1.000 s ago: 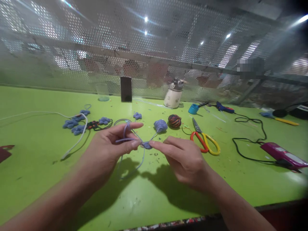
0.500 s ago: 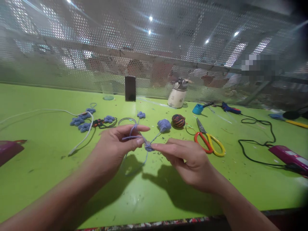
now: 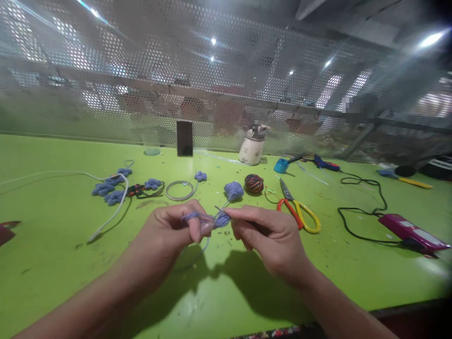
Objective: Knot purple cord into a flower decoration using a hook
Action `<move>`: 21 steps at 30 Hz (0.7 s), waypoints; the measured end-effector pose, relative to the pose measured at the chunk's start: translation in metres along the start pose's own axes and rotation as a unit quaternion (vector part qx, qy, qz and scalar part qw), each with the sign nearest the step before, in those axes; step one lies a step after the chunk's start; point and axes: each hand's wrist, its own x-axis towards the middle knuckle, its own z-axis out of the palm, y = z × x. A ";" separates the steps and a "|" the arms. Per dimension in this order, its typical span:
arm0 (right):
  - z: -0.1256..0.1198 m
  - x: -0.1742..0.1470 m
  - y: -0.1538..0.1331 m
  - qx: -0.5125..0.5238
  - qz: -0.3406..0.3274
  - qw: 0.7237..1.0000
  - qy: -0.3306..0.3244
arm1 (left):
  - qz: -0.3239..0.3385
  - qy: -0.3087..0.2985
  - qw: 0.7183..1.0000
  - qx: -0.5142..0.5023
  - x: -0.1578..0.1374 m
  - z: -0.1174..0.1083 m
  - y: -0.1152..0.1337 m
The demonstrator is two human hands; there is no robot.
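Left hand has folded its forefinger, fingers pinching purple yarn; right hand's fingers grip a hook, apparently mid-stitch.

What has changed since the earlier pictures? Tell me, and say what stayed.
The left hand has curled its index finger, stretched out rightward before, down toward the thumb. A thin metal tip now shows beside the right hand. Both hands stay at the yarn piece; the scissors and phone have not moved.
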 end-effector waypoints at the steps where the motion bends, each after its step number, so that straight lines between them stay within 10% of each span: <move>1: 0.000 0.000 0.000 0.016 0.015 1.000 -0.002 | 0.003 -0.003 1.000 0.021 0.001 -0.001 -0.001; 21: -0.003 0.000 0.006 0.139 0.179 0.973 -0.036 | 0.020 0.014 0.995 0.097 0.000 0.003 0.008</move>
